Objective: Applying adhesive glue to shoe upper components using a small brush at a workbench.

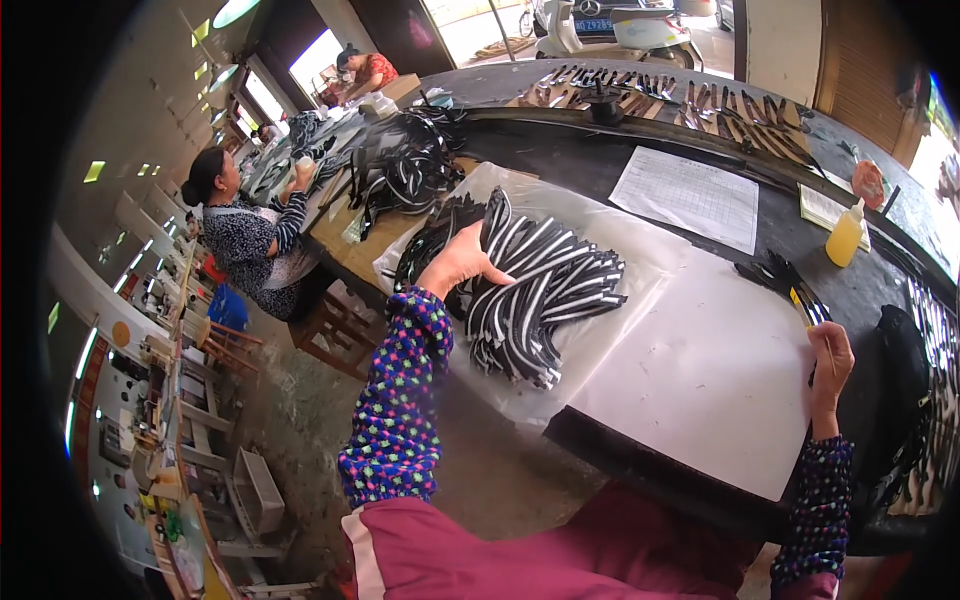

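My left hand (460,262) rests on a heap of black-and-white striped strips (540,290), its fingers closed over a few of them. The heap lies on a clear plastic sheet (640,255) on the dark worktable (560,165). My right hand (830,360) is at the right edge of a white sheet (700,380) and grips a thin brush with a yellow-and-blue handle (805,305), whose tip points up toward a small pile of black pieces (765,272).
A yellow squeeze bottle (846,236) and a printed paper form (688,196) lie farther back. Rows of dark strips (700,100) line the far edge. More black parts (410,165) are piled to the left, where another person (250,235) sits working.
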`<act>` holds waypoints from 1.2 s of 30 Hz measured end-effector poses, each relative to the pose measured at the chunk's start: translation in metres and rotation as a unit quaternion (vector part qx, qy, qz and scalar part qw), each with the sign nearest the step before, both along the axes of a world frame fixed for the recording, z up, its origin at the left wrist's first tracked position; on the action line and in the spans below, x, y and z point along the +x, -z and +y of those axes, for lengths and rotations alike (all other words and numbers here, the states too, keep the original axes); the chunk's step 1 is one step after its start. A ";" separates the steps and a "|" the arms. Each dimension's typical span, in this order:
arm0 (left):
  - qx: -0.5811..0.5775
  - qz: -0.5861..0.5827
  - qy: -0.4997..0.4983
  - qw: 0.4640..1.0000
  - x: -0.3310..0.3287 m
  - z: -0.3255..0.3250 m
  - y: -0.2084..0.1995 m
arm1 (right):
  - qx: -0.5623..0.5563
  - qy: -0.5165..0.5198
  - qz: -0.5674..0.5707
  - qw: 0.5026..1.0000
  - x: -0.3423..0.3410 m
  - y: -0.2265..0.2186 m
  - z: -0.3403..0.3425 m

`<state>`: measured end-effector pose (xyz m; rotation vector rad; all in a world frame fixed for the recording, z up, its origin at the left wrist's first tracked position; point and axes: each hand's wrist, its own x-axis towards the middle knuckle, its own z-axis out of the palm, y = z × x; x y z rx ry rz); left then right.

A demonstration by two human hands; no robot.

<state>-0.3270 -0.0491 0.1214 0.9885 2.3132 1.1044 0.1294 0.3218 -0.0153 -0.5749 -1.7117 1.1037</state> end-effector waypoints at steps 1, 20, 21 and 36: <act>0.001 -0.001 0.000 1.000 0.002 0.000 -0.002 | 0.001 0.000 -0.001 1.000 0.001 0.000 0.000; -0.016 0.205 -0.008 0.979 0.072 0.002 -0.094 | -0.027 -0.009 0.041 0.999 -0.007 -0.002 0.003; -0.018 0.209 -0.003 0.978 0.080 0.003 -0.100 | -0.023 -0.009 0.033 0.999 -0.007 -0.003 0.001; -0.265 0.651 -0.014 0.711 0.315 0.140 0.074 | -0.036 -0.031 0.030 0.998 -0.009 -0.021 -0.013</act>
